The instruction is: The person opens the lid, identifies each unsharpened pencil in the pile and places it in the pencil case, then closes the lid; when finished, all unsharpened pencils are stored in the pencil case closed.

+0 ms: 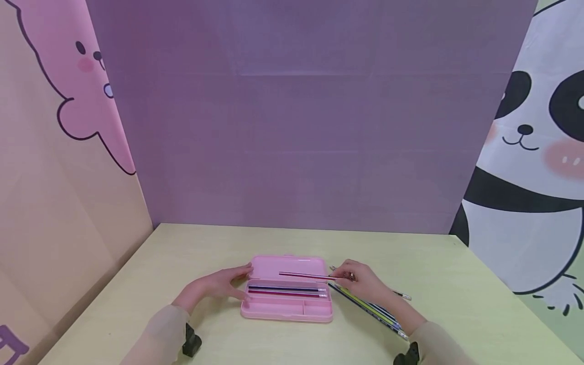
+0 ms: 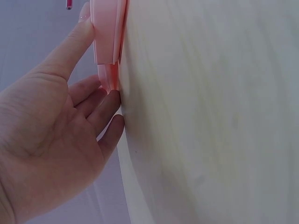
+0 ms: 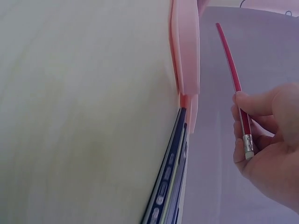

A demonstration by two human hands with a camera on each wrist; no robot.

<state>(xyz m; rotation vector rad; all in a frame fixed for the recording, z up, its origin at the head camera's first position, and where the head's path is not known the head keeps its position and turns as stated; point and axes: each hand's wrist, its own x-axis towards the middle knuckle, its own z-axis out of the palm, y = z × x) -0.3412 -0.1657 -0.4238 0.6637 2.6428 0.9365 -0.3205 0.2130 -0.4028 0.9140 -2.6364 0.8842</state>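
Observation:
A pink pencil case (image 1: 286, 308) lies unfolded on the table, its lid (image 1: 287, 266) at the back. In its tray are a dark pencil (image 1: 285, 288) and a red pencil (image 1: 283, 293), side by side. My left hand (image 1: 223, 283) rests against the case's left end, thumb at the tray and fingers by the lid; the left wrist view shows its palm (image 2: 51, 121) bare. My right hand (image 1: 362, 280) pinches another red pencil (image 3: 231, 60) near its eraser end. This pencil is held above the case, its far tip pointing left over the lid.
Several patterned pencils (image 1: 371, 312) lie slantwise on the pale table (image 1: 219, 339), right of the case and partly under the right forearm. Another pencil's eraser end (image 1: 402, 295) shows behind that forearm. A purple cloth backdrop (image 1: 296, 126) hangs behind the table.

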